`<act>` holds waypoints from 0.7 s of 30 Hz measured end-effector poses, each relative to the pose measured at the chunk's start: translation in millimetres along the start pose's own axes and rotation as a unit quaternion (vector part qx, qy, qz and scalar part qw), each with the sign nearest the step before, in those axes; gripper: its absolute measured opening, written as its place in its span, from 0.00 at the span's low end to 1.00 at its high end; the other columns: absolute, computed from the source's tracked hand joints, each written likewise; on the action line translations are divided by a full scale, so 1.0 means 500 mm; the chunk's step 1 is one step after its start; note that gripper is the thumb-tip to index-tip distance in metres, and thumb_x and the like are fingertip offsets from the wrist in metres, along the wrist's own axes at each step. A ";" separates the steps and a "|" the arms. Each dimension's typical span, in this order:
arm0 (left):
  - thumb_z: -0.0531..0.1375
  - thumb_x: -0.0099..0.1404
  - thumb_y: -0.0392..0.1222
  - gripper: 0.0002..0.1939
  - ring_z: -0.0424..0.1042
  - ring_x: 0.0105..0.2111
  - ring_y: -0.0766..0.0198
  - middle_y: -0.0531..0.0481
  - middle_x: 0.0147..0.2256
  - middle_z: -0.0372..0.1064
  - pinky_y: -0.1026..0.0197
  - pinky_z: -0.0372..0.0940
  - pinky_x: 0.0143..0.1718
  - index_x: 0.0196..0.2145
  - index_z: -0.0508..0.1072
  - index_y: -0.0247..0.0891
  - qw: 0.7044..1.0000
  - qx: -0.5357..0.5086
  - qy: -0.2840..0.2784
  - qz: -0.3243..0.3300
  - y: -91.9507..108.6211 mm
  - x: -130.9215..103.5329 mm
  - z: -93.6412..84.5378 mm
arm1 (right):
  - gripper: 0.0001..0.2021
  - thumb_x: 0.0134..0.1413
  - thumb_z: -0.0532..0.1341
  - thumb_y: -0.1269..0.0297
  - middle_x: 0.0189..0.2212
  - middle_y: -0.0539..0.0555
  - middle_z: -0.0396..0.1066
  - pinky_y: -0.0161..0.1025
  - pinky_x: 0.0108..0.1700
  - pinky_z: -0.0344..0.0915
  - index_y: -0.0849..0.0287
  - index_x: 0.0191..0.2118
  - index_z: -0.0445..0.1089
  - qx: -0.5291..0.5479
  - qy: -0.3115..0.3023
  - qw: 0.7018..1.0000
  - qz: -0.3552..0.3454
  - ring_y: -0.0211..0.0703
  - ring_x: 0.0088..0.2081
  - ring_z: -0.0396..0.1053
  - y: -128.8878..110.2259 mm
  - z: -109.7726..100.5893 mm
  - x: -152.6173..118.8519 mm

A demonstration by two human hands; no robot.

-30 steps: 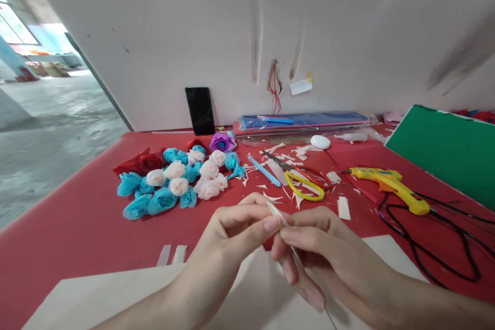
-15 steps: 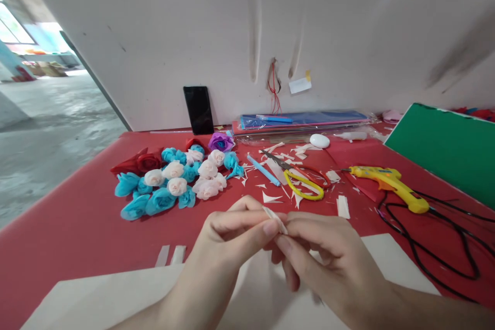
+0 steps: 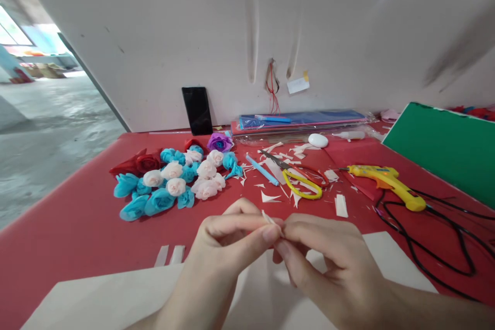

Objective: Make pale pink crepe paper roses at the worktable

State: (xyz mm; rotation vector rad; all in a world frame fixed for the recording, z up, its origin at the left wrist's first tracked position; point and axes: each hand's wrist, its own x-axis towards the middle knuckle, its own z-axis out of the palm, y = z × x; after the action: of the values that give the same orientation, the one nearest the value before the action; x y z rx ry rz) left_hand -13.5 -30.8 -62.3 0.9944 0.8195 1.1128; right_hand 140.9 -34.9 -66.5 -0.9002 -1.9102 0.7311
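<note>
My left hand (image 3: pixel 228 250) pinches a small cream paper piece (image 3: pixel 267 217) between thumb and forefinger, its pointed end sticking up. The fingertips of my right hand (image 3: pixel 328 255) press on the same piece from the other side, touching my left fingertips. Both hands are over a large cream sheet (image 3: pixel 104 294) at the table's front edge. Several blue, pale pink, red and purple paper flowers (image 3: pixel 176 186) lie in a cluster to the left. Beyond my hands are scissors (image 3: pixel 303 184) with yellow and red handles, among paper scraps.
A yellow glue gun (image 3: pixel 386 180) with black cable lies at the right, near a green board (image 3: pixel 444 149). A blue pen (image 3: pixel 263 170) rests by the scissors. A phone (image 3: pixel 197 111) leans on the back panel, left of packed coloured sheets (image 3: pixel 309 119).
Less of the cream piece shows between my fingertips. The fingers of my right hand have curled in closer beneath it.
</note>
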 end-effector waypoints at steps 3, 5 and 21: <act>0.66 0.60 0.38 0.12 0.68 0.28 0.69 0.55 0.25 0.64 0.69 0.66 0.33 0.19 0.81 0.42 1.000 -0.006 0.004 0.001 -0.001 -0.002 0.000 | 0.14 0.61 0.57 0.69 0.18 0.47 0.60 0.29 0.22 0.58 0.59 0.23 0.63 -0.012 0.003 1.000 -0.002 0.31 0.19 0.60 -0.001 0.001 -0.002; 0.67 0.59 0.37 0.10 0.68 0.28 0.69 0.55 0.26 0.65 0.70 0.66 0.32 0.20 0.82 0.43 1.000 -0.018 0.004 0.003 -0.001 -0.003 0.001 | 0.14 0.61 0.56 0.70 0.18 0.47 0.60 0.29 0.22 0.58 0.59 0.22 0.63 -0.012 0.002 1.000 -0.004 0.31 0.20 0.60 -0.001 0.001 -0.003; 0.71 0.55 0.37 0.07 0.72 0.24 0.72 0.59 0.26 0.63 0.69 0.68 0.30 0.21 0.81 0.40 0.991 -0.126 -0.038 -0.021 -0.006 0.003 -0.003 | 0.13 0.57 0.55 0.71 0.14 0.43 0.58 0.29 0.19 0.53 0.59 0.21 0.61 0.115 -0.056 0.988 0.091 0.29 0.17 0.56 -0.009 -0.005 0.009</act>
State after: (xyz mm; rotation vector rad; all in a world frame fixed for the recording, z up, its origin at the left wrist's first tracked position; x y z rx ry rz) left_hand -13.7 -29.4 -65.8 0.7997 0.6180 1.1057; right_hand 140.0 -33.2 -59.9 -0.9111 -1.8076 1.1090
